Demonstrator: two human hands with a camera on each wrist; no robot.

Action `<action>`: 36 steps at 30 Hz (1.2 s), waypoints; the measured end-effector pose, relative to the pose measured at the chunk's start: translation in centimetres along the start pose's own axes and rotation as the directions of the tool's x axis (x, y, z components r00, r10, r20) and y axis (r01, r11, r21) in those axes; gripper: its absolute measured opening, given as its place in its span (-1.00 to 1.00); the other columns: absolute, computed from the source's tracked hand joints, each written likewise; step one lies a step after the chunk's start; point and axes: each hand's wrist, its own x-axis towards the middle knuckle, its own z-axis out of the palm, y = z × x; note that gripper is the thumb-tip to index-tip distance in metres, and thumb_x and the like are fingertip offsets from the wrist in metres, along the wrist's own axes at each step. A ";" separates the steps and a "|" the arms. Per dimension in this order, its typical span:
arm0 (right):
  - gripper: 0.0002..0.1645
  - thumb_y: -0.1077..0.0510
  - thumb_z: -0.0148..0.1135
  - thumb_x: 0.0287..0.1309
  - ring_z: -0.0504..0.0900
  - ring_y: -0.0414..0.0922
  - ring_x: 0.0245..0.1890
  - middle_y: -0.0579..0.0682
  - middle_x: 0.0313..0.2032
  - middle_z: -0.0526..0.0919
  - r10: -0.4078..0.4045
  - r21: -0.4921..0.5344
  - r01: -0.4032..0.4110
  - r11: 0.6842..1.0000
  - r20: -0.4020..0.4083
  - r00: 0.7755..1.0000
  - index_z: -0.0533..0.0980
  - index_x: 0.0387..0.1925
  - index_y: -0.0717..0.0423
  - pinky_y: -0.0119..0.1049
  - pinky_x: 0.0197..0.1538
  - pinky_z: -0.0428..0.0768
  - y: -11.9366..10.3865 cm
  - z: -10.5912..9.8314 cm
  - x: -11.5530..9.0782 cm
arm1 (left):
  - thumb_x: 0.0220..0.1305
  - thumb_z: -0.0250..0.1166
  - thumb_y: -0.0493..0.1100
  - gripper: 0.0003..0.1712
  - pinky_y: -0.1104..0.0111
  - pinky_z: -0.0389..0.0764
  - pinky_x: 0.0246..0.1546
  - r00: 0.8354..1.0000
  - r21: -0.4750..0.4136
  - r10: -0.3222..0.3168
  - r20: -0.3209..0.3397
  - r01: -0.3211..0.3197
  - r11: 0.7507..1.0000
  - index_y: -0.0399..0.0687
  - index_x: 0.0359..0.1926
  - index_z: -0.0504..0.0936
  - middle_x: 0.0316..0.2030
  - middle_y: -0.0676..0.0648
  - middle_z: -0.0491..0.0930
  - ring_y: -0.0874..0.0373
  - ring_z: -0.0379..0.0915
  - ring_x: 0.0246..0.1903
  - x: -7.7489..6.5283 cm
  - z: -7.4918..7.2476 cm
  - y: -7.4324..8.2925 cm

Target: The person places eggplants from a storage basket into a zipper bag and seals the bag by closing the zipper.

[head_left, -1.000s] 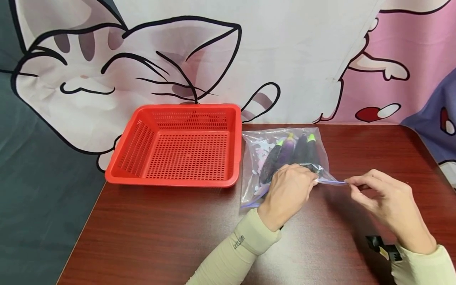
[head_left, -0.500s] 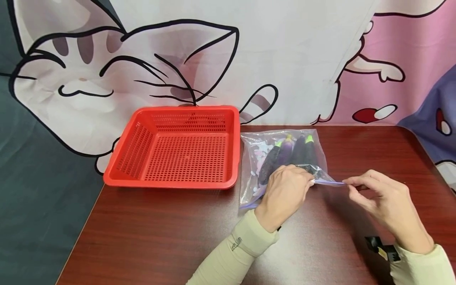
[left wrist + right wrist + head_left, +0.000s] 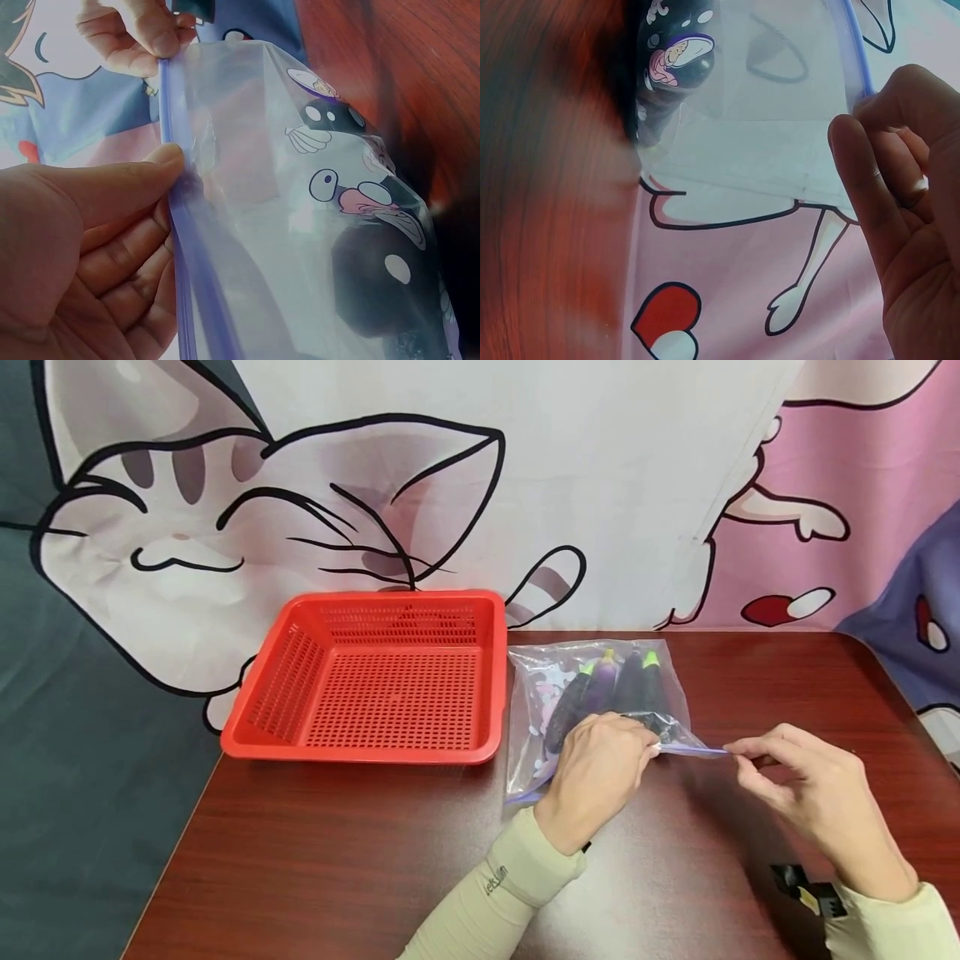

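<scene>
A clear zip bag (image 3: 525, 693) with a printed cartoon pattern and a purple zip strip (image 3: 693, 750) lies on the table. Several dark purple eggplants (image 3: 600, 685), some green-tipped, are inside it. My left hand (image 3: 600, 768) reaches across the bag's near side and pinches the strip between thumb and fingers. In the left wrist view, its thumb (image 3: 161, 161) presses on the strip. At the right-hand corner, my right hand (image 3: 810, 785) pinches the end of the strip between thumb and index finger. Between both hands the strip is stretched straight, raised off the table in the wrist views.
A red perforated plastic basket (image 3: 504, 693) with nothing in it stands left of the bag. The brown wooden table (image 3: 337, 860) ends at a curtain (image 3: 637, 485) printed with cartoon figures.
My left hand has slid slightly left along the strip, leaving a little more of it showing between the hands. My right hand keeps its pinch on the corner.
</scene>
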 end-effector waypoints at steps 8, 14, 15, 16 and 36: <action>-0.79 0.24 0.31 -0.22 0.42 -0.52 -0.51 -0.27 -0.48 0.57 -0.002 -0.004 0.002 1.000 0.002 1.000 0.65 -0.41 -0.05 -0.76 -0.29 0.36 0.2 0.1 0.1 | 0.12 0.29 0.02 -0.93 0.53 0.36 -0.31 1.000 0.015 -0.004 -0.002 0.004 1.000 0.38 -0.46 0.67 -0.43 0.40 0.59 0.40 0.45 -0.36 0.0 -0.1 -0.1; -0.81 0.22 0.31 -0.21 0.42 -0.52 -0.53 -0.28 -0.49 0.57 -0.002 -0.014 0.002 1.000 -0.008 1.000 0.65 -0.42 -0.04 -0.75 -0.31 0.34 0.2 0.0 0.1 | 0.12 0.28 0.04 -0.93 0.52 0.37 -0.31 1.000 0.040 -0.001 0.012 0.000 0.999 0.39 -0.46 0.67 -0.45 0.39 0.58 0.38 0.45 -0.38 0.0 -0.2 -0.2; -0.79 0.23 0.31 -0.23 0.41 -0.52 -0.54 -0.28 -0.50 0.56 -0.001 -0.016 0.001 1.000 -0.009 1.000 0.65 -0.42 -0.04 -0.75 -0.32 0.34 0.2 0.0 0.1 | 0.13 0.28 0.04 -0.93 0.52 0.37 -0.31 1.000 0.041 0.000 0.016 -0.001 0.999 0.39 -0.45 0.67 -0.45 0.39 0.58 0.38 0.45 -0.38 0.0 -0.2 -0.2; -0.77 0.25 0.32 -0.25 0.41 -0.53 -0.54 -0.28 -0.50 0.56 0.000 -0.015 0.000 1.000 -0.008 1.000 0.65 -0.42 -0.04 -0.75 -0.33 0.34 0.2 0.0 0.1 | 0.13 0.28 0.04 -0.93 0.52 0.37 -0.31 1.000 0.042 0.001 0.020 -0.002 0.999 0.40 -0.45 0.67 -0.45 0.39 0.58 0.38 0.46 -0.38 0.0 -0.3 -0.2; -0.75 0.28 0.31 -0.27 0.41 -0.53 -0.51 -0.28 -0.48 0.57 0.012 -0.009 -0.012 1.000 -0.007 1.000 0.64 -0.42 -0.07 -0.75 -0.32 0.34 0.3 0.0 0.0 | 0.14 0.29 0.02 -0.85 0.51 0.37 -0.33 0.999 0.011 -0.013 0.050 0.012 1.000 0.33 -0.56 0.62 -0.51 0.35 0.56 0.33 0.41 -0.45 -0.4 -0.8 -0.9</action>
